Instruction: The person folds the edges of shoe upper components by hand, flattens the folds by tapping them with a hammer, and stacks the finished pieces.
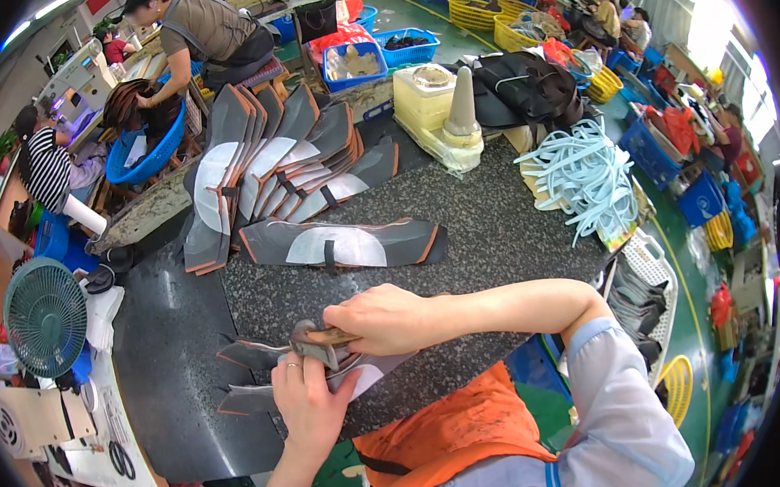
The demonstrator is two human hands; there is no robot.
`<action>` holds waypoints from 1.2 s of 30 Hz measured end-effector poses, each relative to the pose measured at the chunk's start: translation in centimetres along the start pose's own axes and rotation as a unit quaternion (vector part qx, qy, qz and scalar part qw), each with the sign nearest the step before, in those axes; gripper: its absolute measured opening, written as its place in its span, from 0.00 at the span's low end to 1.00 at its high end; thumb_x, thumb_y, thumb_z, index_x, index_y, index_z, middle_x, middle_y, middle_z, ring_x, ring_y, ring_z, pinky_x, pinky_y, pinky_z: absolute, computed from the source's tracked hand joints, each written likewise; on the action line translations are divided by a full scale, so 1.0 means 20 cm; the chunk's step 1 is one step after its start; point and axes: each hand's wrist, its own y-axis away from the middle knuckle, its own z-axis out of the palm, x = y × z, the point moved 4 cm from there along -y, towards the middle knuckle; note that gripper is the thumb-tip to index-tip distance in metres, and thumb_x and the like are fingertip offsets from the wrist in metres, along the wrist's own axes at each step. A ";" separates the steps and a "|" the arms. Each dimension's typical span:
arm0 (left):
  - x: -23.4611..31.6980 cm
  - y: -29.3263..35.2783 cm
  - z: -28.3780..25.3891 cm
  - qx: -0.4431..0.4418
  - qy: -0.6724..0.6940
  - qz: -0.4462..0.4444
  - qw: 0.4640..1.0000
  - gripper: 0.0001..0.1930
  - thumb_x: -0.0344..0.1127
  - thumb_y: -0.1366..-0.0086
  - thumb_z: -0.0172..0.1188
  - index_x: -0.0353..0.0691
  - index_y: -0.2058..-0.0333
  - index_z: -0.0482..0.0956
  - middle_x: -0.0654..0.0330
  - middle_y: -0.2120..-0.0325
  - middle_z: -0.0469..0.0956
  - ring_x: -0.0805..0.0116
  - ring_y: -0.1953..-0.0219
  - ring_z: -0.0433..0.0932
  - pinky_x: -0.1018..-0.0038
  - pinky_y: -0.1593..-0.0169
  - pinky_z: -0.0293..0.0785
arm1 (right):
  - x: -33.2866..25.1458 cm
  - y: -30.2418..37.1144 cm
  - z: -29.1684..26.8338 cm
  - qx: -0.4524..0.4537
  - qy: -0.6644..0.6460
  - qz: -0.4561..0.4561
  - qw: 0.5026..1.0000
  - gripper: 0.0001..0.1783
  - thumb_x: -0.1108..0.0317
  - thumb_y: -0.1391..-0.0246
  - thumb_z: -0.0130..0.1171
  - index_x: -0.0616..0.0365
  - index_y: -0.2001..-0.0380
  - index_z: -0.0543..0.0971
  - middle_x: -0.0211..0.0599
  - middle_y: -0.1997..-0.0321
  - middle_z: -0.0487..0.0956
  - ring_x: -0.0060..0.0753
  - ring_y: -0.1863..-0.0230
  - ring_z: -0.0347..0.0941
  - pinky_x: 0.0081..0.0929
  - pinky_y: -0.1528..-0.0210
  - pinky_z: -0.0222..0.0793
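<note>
My right hand [379,319] is closed around the wooden handle of a hammer [304,333], whose worn metal head lies over a dark grey cut piece. Right below it, my left hand [308,396], wearing a ring, grips and presses that dark grey shoe-upper piece [255,400], with its fingertips close to the hammer head. The piece has orange edges and a white patch, and is partly covered by both hands. Farther away on the worktop [497,237] lies a similar single piece [341,245] with a short black strap, beside a fanned stack of such pieces [260,158].
A pale yellow glue container with a cone-shaped top [460,105] stands at the back, next to a black bag [528,88]. Light blue straps [582,178] are heaped on the right. A green fan [46,316] stands left. A co-worker [203,36] bends over a blue basket [148,151].
</note>
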 end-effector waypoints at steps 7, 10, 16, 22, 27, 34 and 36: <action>0.33 0.00 0.05 -0.139 0.132 0.040 0.981 0.20 0.36 0.49 0.76 0.39 0.62 0.74 0.54 0.67 0.75 0.52 0.69 0.80 0.59 0.70 0.74 | 0.11 -0.09 -0.08 0.092 0.160 0.014 0.983 0.09 0.67 0.43 0.55 0.61 0.65 0.71 0.43 0.67 0.80 0.49 0.62 0.81 0.45 0.63 0.76; 0.34 0.01 -0.02 -0.148 0.148 0.044 0.977 0.24 0.36 0.46 0.74 0.40 0.54 0.73 0.53 0.63 0.73 0.51 0.66 0.81 0.59 0.68 0.78 | 0.28 -0.12 -0.17 0.187 0.263 0.006 0.946 0.07 0.69 0.44 0.56 0.60 0.65 0.74 0.42 0.68 0.84 0.45 0.62 0.84 0.41 0.60 0.78; 0.15 -0.06 -0.03 -0.225 0.150 -0.036 0.962 0.16 0.40 0.39 0.68 0.37 0.59 0.75 0.48 0.71 0.78 0.44 0.69 0.81 0.56 0.68 0.76 | 0.36 -0.09 -0.26 0.103 0.167 0.091 0.976 0.11 0.68 0.47 0.60 0.62 0.63 0.74 0.47 0.69 0.83 0.53 0.63 0.83 0.47 0.60 0.77; 0.26 -0.02 -0.21 -0.338 0.152 0.146 0.917 0.18 0.44 0.42 0.69 0.40 0.58 0.80 0.48 0.76 0.78 0.47 0.73 0.82 0.56 0.69 0.76 | 0.49 -0.08 -0.41 0.120 0.175 0.062 0.975 0.14 0.59 0.44 0.62 0.61 0.65 0.78 0.51 0.65 0.81 0.59 0.60 0.79 0.49 0.58 0.75; -0.01 -0.09 -0.11 -0.421 0.158 -0.026 0.893 0.16 0.45 0.36 0.63 0.41 0.56 0.77 0.45 0.72 0.82 0.42 0.66 0.82 0.53 0.64 0.77 | 0.21 0.12 -0.39 0.244 0.181 -0.017 0.953 0.11 0.67 0.43 0.63 0.63 0.63 0.75 0.48 0.60 0.79 0.54 0.57 0.76 0.47 0.53 0.72; 0.00 -0.13 -0.08 -0.433 0.289 -0.064 0.851 0.21 0.48 0.36 0.64 0.39 0.52 0.81 0.46 0.67 0.84 0.44 0.61 0.84 0.59 0.58 0.79 | 0.07 0.42 -0.06 0.012 -0.218 0.066 0.974 0.14 0.68 0.43 0.65 0.57 0.55 0.76 0.44 0.62 0.81 0.54 0.59 0.79 0.40 0.57 0.75; -0.09 -0.11 -0.08 -0.440 0.232 -0.109 0.861 0.18 0.47 0.36 0.64 0.38 0.58 0.84 0.47 0.70 0.84 0.46 0.62 0.84 0.61 0.59 0.79 | 0.13 0.47 -0.08 0.049 -0.244 0.141 0.958 0.15 0.71 0.44 0.64 0.58 0.54 0.75 0.42 0.69 0.80 0.49 0.63 0.81 0.39 0.61 0.77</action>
